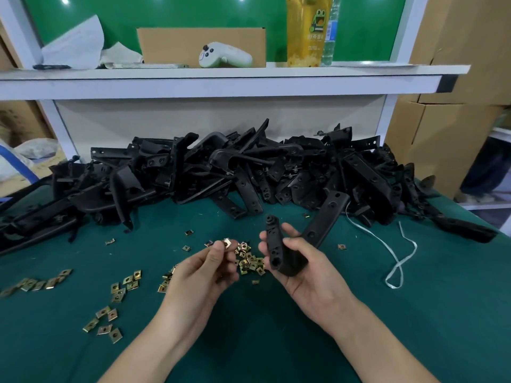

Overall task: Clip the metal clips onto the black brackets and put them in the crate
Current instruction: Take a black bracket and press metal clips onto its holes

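Holding a black bracket [277,251] upright in our right hand [309,275], fingers curled round it, we pinch one metal clip [227,242] in our left hand [204,269], just beside it. Bare green table [420,313] lies toward us; the bracket pile [249,167] crowds the far edge. Our palm hides the bracket's base.

Green-clothed table [276,341]: bracket heap [221,172], loose clips [249,261], cord [398,261]
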Demonstrator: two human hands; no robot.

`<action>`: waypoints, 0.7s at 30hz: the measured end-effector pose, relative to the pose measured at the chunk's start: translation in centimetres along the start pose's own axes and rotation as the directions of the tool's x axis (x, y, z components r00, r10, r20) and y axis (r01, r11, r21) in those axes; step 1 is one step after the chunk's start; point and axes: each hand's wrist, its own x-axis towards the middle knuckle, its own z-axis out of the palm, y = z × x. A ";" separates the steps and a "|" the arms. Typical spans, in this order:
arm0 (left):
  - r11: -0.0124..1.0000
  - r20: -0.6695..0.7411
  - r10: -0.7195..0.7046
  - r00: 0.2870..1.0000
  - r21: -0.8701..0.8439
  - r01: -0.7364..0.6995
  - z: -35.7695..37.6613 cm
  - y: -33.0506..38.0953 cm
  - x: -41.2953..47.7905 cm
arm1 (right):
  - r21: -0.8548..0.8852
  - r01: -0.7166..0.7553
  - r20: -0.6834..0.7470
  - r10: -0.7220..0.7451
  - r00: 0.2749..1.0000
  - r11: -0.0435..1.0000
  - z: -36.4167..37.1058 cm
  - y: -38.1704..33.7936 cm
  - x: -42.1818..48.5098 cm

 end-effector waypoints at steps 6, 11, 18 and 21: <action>0.965 -0.042 -0.168 0.985 -0.211 0.156 -0.7 0.2 0.8 | 0.011 0.006 0.008 -0.006 1.000 1.000 -0.1 -0.2 0.0; 0.956 0.012 -0.166 0.986 -0.244 0.164 -0.7 0.2 0.7 | 0.021 0.003 0.006 -0.004 1.000 1.000 -0.1 -0.1 0.1; 0.964 0.025 -0.125 0.992 -0.235 0.127 -0.8 0.5 0.7 | 0.042 0.000 0.019 -0.001 1.000 0.999 -0.3 -0.1 0.2; 0.963 0.020 -0.139 0.990 -0.232 0.140 -0.8 0.3 0.7 | 0.037 0.009 0.019 -0.009 1.000 0.999 -0.2 -0.1 0.2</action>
